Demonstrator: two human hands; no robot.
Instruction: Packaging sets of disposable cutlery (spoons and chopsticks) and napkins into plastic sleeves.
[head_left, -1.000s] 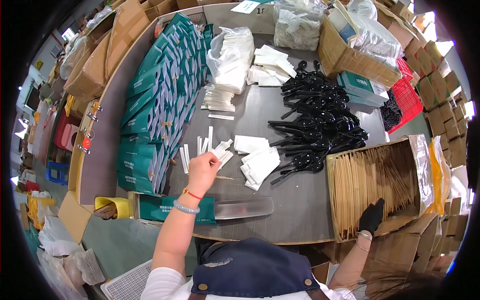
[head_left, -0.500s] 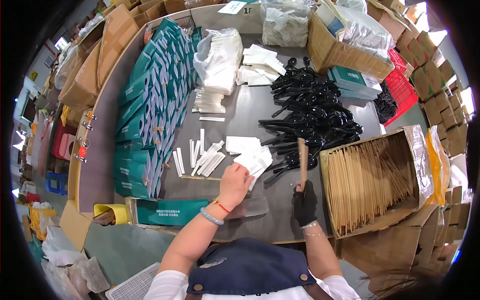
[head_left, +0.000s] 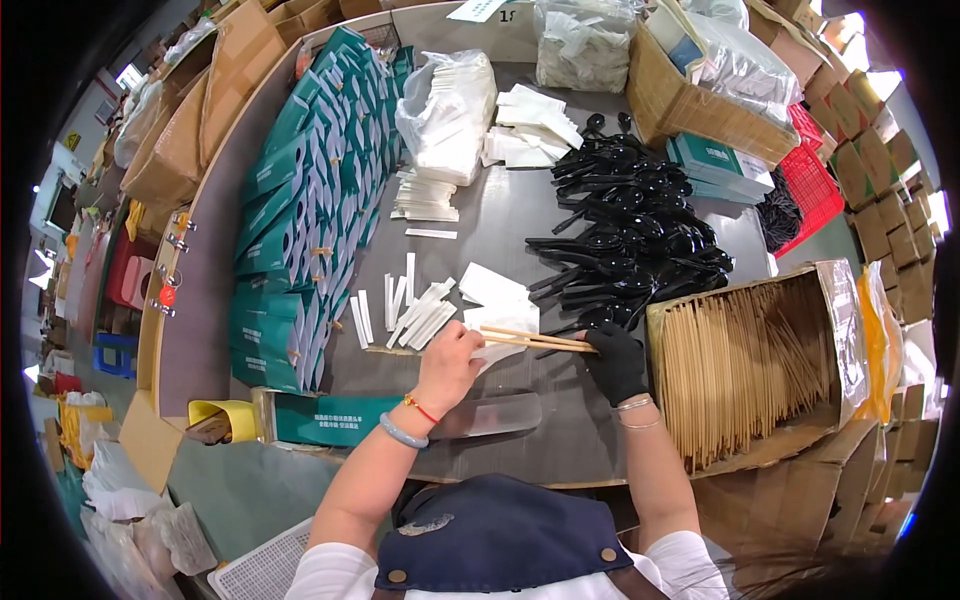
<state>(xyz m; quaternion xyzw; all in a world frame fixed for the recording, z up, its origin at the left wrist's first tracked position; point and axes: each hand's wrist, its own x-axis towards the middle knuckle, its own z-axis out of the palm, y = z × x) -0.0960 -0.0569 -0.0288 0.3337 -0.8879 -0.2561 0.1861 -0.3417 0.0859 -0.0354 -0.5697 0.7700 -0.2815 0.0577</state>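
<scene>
My right hand (head_left: 616, 362), in a black glove, is closed on the right ends of a pair of wooden chopsticks (head_left: 535, 338). They lie nearly level between my hands. The bare fingers of my left hand (head_left: 450, 362) are pinched at the edge of a white paper packet (head_left: 497, 353), and the chopsticks' left ends meet the fingertips. More flat white packets (head_left: 495, 285) lie just beyond. Narrow white paper-wrapped strips (head_left: 425, 315) are scattered left of them. A heap of black plastic spoons (head_left: 640, 225) lies past my right hand.
An open carton of wooden chopsticks (head_left: 740, 370) stands at the right. Green printed pouches (head_left: 300, 230) line the left wall in overlapping rows. A clear plastic sleeve (head_left: 490, 415) and a green pouch (head_left: 335, 420) lie at the front edge. A red basket (head_left: 815, 200) stands far right.
The chopsticks have turned from upright to level, pointing toward my left hand. My right hand has moved up the table; my left hand has drawn slightly left and down.
</scene>
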